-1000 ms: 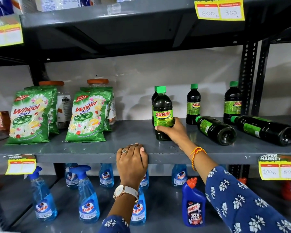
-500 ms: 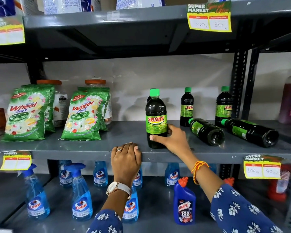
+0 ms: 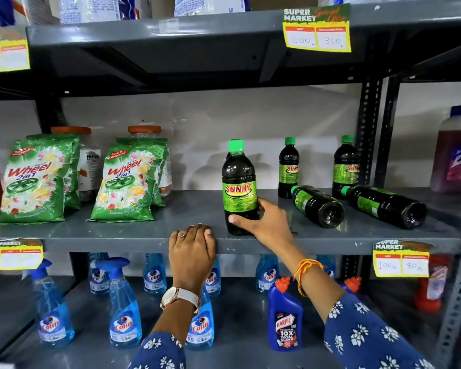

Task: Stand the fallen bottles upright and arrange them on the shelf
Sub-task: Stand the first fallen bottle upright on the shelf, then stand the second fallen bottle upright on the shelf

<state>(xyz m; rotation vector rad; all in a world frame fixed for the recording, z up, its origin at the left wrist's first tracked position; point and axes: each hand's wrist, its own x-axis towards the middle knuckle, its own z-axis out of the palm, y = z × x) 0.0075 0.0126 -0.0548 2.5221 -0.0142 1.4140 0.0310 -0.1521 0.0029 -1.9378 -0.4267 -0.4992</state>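
Note:
A dark Sunny bottle point(image 3: 239, 182) with a green cap stands upright near the front of the grey middle shelf point(image 3: 144, 235). My right hand point(image 3: 266, 222) grips its lower part, thumb across the front. My left hand point(image 3: 193, 245) rests curled over the shelf's front edge, holding nothing. Two more Sunny bottles stand upright at the back, one point(image 3: 288, 169) in the middle and one point(image 3: 346, 166) by the post. Two Sunny bottles lie on their sides, bases toward me: one point(image 3: 317, 205) just right of my hand and another point(image 3: 386, 206) farther right.
Green Wheel detergent pouches point(image 3: 129, 182) and jars fill the shelf's left half. A large pink-labelled bottle point(image 3: 455, 155) stands beyond the upright posts point(image 3: 367, 129). Below are blue Colin spray bottles point(image 3: 124, 312) and a Harpic bottle point(image 3: 285, 315). Price tags hang on shelf edges.
My right hand has slid the upright Sunny bottle forward, away from the bottle it stood in front of, toward the shelf's front edge. My left hand has stayed on the edge.

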